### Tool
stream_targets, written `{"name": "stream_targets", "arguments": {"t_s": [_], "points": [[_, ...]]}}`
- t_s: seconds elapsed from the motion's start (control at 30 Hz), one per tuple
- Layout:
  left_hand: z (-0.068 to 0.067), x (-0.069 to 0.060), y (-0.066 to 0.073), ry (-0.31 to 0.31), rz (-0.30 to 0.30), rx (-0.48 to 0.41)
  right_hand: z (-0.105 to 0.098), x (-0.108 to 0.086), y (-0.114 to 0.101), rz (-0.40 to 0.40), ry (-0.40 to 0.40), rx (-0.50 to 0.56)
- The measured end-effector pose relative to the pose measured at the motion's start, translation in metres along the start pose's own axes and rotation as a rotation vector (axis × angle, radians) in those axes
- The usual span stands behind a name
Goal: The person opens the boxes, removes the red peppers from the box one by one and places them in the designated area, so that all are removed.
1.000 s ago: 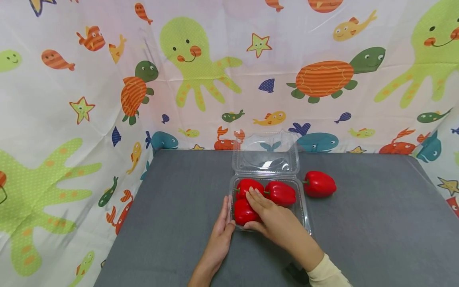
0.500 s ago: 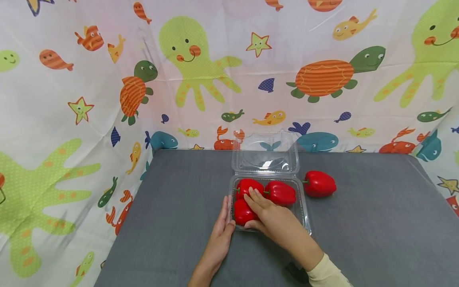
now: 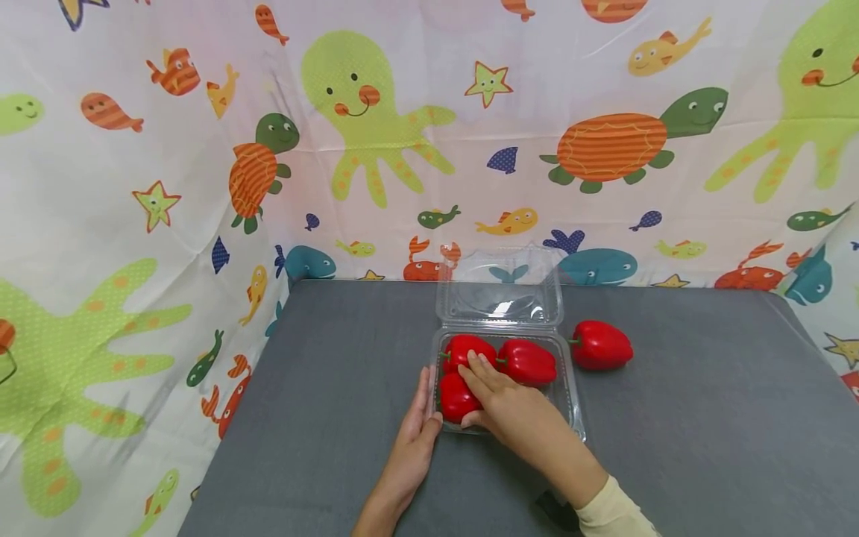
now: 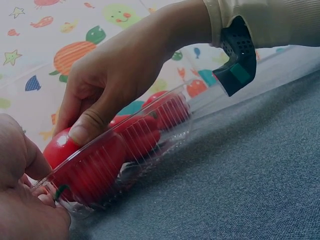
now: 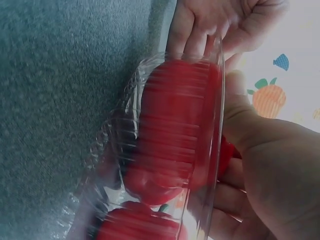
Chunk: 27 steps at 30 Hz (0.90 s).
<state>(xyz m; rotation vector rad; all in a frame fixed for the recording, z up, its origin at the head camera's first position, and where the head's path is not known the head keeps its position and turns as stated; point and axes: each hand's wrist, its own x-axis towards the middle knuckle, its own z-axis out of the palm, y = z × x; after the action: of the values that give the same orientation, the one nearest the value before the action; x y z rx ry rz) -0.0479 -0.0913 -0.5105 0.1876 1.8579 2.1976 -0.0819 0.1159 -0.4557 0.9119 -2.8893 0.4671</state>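
A clear plastic clamshell box (image 3: 576,418) lies on the grey table with its lid (image 3: 498,304) raised at the back. Three red bell peppers are inside: one at the back left (image 3: 463,349), one at the back right (image 3: 529,363) and one at the front left (image 3: 456,399). My right hand (image 3: 520,418) holds the front-left pepper from above, its thumb (image 4: 86,131) pressed on the near side, and its fingertips reach towards the back-left pepper. With thumb and fingers, my left hand (image 3: 411,444) grips the left wall of the box; part of this grip is hidden in the head view.
Another red bell pepper (image 3: 602,345) lies on the table just right of the box, its stem pointing left. Behind the table hangs a white curtain (image 3: 403,89) printed with sea animals. Grey cloth (image 3: 698,418) covers the tabletop.
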Motion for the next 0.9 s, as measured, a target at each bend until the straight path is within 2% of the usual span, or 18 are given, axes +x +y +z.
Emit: {"name": "stream_targets", "arguments": {"t_s": [0.47, 0.73, 0.9], "points": [[0.0, 0.0, -0.001, -0.035, 0.046, -0.008, -0.005, -0.001, 0.005, -0.041, -0.002, -0.016], [0.0, 0.0, -0.002, -0.047, 0.05, -0.021, -0.012, -0.001, 0.009, -0.054, 0.038, 0.015], [0.0, 0.0, -0.003, -0.038, 0.033, -0.008, -0.014, -0.004, 0.01, -0.041, 0.021, 0.071]]}}
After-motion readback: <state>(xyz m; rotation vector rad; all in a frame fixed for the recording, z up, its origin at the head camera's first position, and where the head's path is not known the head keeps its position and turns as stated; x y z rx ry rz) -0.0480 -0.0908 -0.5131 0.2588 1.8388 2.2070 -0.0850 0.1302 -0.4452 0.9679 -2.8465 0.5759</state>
